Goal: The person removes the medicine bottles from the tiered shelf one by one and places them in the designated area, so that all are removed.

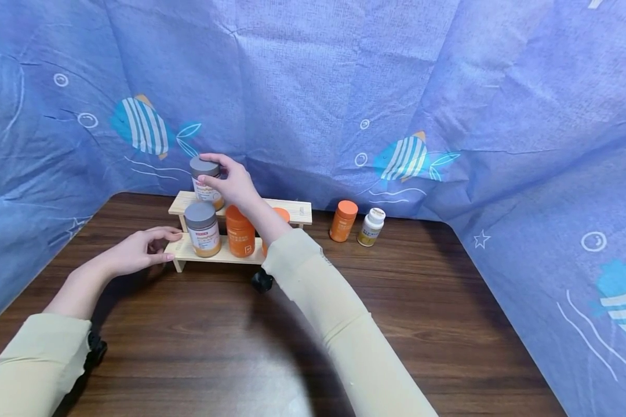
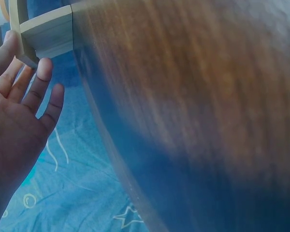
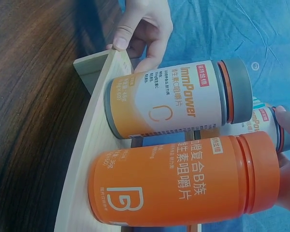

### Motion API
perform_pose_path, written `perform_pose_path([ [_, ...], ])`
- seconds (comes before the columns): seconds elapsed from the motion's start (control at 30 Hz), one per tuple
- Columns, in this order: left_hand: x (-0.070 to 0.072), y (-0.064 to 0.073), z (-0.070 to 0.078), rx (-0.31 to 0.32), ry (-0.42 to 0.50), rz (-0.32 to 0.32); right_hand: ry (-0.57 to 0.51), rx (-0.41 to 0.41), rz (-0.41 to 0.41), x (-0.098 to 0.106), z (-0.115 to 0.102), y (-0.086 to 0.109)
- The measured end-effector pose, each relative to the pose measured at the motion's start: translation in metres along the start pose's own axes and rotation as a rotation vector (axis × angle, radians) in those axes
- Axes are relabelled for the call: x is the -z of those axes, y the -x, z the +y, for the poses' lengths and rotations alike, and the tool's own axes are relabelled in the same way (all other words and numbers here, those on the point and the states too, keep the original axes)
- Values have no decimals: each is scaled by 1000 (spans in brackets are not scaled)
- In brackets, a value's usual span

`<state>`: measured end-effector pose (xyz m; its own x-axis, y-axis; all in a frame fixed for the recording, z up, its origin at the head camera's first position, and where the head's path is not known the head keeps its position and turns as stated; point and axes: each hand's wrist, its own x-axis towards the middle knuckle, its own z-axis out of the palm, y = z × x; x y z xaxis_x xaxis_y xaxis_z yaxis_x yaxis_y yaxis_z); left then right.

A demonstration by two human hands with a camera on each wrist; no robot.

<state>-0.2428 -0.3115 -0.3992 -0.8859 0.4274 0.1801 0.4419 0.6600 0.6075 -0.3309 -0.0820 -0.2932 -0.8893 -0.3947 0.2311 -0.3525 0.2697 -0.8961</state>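
My right hand [image 1: 235,182] grips a grey-lidded supplement bottle [image 1: 206,191] near its lid, at the left end of the upper board [image 1: 299,211] of a two-step wooden rack. With thumb and fingers, my left hand [image 1: 133,253] holds the left end of the lower board [image 1: 179,249]; the left wrist view shows the rack's end [image 2: 48,31] by the fingertips. On that lower board stand another grey-lidded bottle [image 3: 169,104] and an orange bottle [image 3: 169,181]. A further orange bottle [image 1: 281,214] is partly hidden behind my right forearm.
Right of the rack, an orange bottle [image 1: 343,222] and a white-capped bottle [image 1: 371,227] stand on the dark wooden table [image 1: 396,301]. A blue cloth with fish prints [image 1: 302,104] hangs behind and beside the table.
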Motion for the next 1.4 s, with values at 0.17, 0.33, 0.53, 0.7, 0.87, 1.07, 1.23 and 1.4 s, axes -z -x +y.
perform_pose_path([
  [0.17,-1,0,-2,-8,-9,8,-3,11,-8,1,-1,2],
  [0.33,-1,0,-4,-12,-5,7,-9,9,-11,5,-6,6],
  [0.53,0,0,-5,-14,-5,9,-24,20,-12,13,-13,10],
  [0.7,0,0,-3,-14,8,4,-21,16,-7,22,-16,11],
  [0.87,-1,0,-3,-6,5,7,-51,17,-10,33,-18,11],
  [1.07,0,0,-4,9,4,5,-82,23,-5,47,-21,13],
  [1.23,0,0,-3,10,-3,11,-95,31,6,58,-24,15],
  [1.4,-1,1,-3,-5,3,15,-81,56,25,67,-27,20],
])
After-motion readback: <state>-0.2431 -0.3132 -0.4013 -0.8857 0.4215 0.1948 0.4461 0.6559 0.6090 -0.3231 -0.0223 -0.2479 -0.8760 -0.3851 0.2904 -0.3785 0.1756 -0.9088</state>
